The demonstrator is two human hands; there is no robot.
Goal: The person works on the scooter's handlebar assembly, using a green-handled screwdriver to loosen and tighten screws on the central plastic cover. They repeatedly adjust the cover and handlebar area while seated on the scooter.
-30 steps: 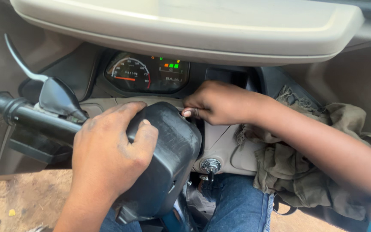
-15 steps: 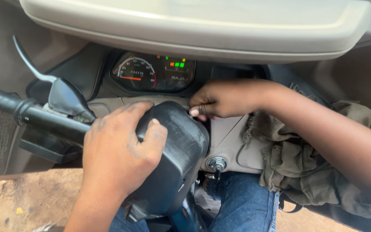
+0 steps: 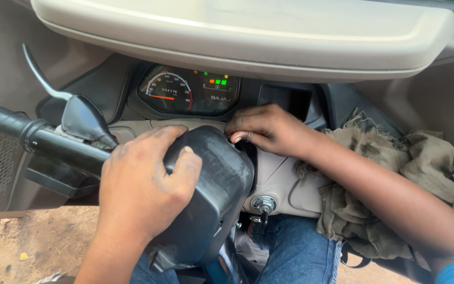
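My left hand (image 3: 143, 184) grips the top of a black plastic handlebar cover (image 3: 211, 200), fingers curled over its upper edge. My right hand (image 3: 269, 129) reaches in from the right, fingertips pinched at the cover's top rear edge, just below the instrument cluster (image 3: 187, 92); what they pinch is hidden. The black handlebar grip (image 3: 11, 126) with its lever (image 3: 40, 73) extends to the left of my left hand. Below the cover sits the ignition key switch (image 3: 264, 204) on a beige panel.
A beige dashboard shelf (image 3: 248, 31) spans the top. A crumpled olive cloth (image 3: 390, 179) lies under my right forearm. My blue-jeaned legs (image 3: 290, 252) are below. Sandy ground (image 3: 27, 242) shows at the lower left.
The view has shifted slightly, so everything sits a little further right. My right hand's fingertips have moved a bit along the cover's rear edge. My left hand keeps its grip.
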